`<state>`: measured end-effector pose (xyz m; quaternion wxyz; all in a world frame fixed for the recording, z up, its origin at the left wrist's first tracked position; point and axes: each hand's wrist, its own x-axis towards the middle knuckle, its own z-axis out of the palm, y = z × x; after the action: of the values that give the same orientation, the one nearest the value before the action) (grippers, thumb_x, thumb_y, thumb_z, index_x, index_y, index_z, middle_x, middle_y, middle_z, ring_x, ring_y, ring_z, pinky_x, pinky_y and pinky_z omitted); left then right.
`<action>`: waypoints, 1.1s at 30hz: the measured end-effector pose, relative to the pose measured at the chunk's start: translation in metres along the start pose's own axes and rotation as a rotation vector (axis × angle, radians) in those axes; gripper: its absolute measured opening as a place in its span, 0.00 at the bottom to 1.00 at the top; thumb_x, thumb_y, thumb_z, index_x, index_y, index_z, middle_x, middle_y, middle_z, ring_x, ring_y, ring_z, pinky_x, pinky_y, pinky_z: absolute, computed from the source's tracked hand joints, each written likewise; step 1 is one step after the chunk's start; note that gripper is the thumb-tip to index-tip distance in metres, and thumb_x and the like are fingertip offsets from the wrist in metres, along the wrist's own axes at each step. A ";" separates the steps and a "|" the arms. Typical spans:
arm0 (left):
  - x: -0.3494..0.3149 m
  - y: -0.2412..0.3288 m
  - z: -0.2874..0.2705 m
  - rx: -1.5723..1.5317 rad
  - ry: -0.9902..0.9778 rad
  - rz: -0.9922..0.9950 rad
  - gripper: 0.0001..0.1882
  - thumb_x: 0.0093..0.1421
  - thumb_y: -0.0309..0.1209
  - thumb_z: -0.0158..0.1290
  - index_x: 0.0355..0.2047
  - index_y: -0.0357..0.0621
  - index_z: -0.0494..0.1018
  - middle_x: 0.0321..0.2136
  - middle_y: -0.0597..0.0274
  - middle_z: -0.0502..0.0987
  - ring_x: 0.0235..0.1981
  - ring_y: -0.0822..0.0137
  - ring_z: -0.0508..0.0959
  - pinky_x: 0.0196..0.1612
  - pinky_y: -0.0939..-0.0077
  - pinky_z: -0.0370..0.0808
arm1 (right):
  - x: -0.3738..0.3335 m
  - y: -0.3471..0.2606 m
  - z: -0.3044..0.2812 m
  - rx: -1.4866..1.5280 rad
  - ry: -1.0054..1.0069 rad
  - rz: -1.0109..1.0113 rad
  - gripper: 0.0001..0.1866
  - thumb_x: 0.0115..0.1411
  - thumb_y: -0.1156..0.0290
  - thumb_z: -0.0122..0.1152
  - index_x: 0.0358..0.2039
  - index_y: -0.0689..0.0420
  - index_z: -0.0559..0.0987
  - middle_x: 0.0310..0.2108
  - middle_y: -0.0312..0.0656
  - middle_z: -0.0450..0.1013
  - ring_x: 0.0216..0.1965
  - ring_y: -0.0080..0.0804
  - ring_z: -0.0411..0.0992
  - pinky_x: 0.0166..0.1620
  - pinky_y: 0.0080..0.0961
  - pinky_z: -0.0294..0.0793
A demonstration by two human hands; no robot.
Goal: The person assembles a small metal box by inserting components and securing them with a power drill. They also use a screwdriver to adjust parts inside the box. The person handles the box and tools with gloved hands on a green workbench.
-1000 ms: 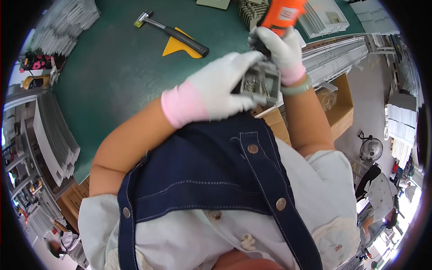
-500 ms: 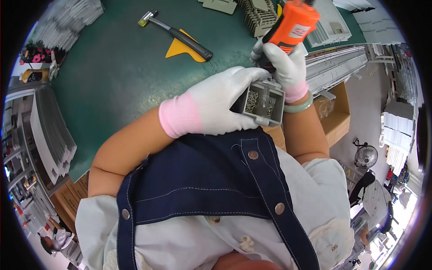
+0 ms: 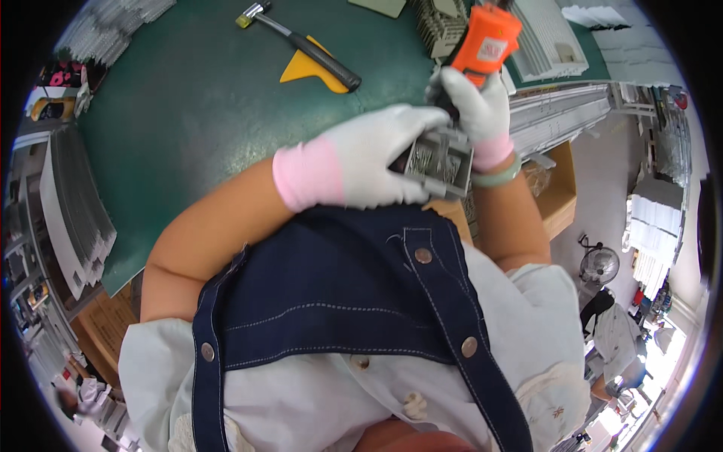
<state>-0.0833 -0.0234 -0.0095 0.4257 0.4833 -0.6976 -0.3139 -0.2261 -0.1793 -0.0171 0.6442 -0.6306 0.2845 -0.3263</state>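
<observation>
My left hand (image 3: 370, 157), in a white glove with a pink cuff, is closed around a small grey open-topped box (image 3: 435, 185) in front of my chest. Loose small screws lie inside the box, slightly blurred. My right hand (image 3: 482, 109), gloved alike, grips an orange and black handheld power tool (image 3: 493, 36), probably an electric screwdriver, close by the box's far right corner. The tool's top end points away from me, and its lower end is hidden behind the hands.
On the green table (image 3: 188, 98) lie a hammer (image 3: 331, 66) and a yellow scraper (image 3: 298, 71) partly under it. Stacked beige parts (image 3: 439, 30) and white panels (image 3: 546, 45) stand at the far right. Grey strips (image 3: 64, 211) line the left edge. An open cardboard box (image 3: 561, 188) sits to the right.
The power tool and my right hand have shifted slightly left and down. The grey box has tilted a little and moved up slightly, still in my left hand. The whole view has shifted a bit.
</observation>
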 end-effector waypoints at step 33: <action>-0.025 0.100 -0.078 0.543 0.539 -0.007 0.39 0.42 0.40 0.73 0.53 0.38 0.70 0.35 0.50 0.76 0.36 0.48 0.77 0.40 0.58 0.74 | 0.063 -0.083 0.101 0.615 -0.423 -0.137 0.51 0.60 0.26 0.51 0.62 0.65 0.66 0.54 0.55 0.72 0.54 0.52 0.72 0.57 0.52 0.74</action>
<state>-0.0499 0.0321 0.1027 0.4493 0.6462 -0.6166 0.0191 -0.1130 -0.1643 0.0730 0.8245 -0.4789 -0.0088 -0.3012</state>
